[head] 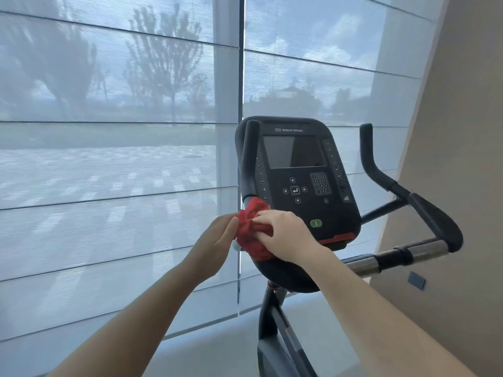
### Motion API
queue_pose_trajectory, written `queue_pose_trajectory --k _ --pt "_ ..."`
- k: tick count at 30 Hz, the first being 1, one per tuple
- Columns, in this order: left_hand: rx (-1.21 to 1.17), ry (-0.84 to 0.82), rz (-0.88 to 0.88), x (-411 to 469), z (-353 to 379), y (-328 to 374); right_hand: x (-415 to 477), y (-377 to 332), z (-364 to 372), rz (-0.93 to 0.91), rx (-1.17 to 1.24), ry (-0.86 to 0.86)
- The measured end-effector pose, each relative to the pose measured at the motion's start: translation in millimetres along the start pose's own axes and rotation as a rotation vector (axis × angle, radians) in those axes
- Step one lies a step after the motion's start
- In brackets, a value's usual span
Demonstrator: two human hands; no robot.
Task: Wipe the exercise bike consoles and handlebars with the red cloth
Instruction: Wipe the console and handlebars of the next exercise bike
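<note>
A black exercise bike console (pixel 296 170) with a dark screen and keypad stands right of centre. Its left handlebar (pixel 249 159) rises beside the console, and the right handlebar (pixel 424 208) curves out to a chrome bar. A bunched red cloth (pixel 251 229) is wrapped around the lower end of the left handlebar. My right hand (pixel 288 235) grips the cloth from the right, fingers curled into it. From the left, my left hand (pixel 217 238) touches the cloth with its fingers held fairly straight.
Large windows with sheer blinds (pixel 122 131) fill the space behind and to the left of the bike. A beige wall (pixel 457 131) stands close on the right, with a small dark plate (pixel 416 280) low on it. The bike's stem (pixel 272 317) runs down to the floor.
</note>
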State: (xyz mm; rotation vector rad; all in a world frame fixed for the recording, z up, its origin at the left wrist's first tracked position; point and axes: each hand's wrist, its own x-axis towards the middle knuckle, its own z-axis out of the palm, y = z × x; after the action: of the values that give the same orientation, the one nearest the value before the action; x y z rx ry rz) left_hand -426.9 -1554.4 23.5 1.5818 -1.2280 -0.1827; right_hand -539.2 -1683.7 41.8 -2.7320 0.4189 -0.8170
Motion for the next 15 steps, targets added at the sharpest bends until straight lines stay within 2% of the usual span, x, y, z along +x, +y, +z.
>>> queue_pose_trajectory --k 3,7,10,12,15 --pt "-0.027 0.012 -0.01 -4 7 -7 -25 6 -5 -0.061 0.066 -0.011" --pt "-0.008 0.0 -0.034 -8 9 -12 -29 7 -3 -0.034 0.098 -0.001" --pt "-0.039 0.01 -0.089 -7 5 -16 -8 -3 4 0.011 0.015 -0.046" --pt "-0.028 -0.01 -0.067 -8 2 -10 4 -9 10 0.019 -0.085 -0.086" --pt "-0.027 -0.051 -0.032 -9 -1 -3 5 -15 14 0.004 -0.16 -0.059"
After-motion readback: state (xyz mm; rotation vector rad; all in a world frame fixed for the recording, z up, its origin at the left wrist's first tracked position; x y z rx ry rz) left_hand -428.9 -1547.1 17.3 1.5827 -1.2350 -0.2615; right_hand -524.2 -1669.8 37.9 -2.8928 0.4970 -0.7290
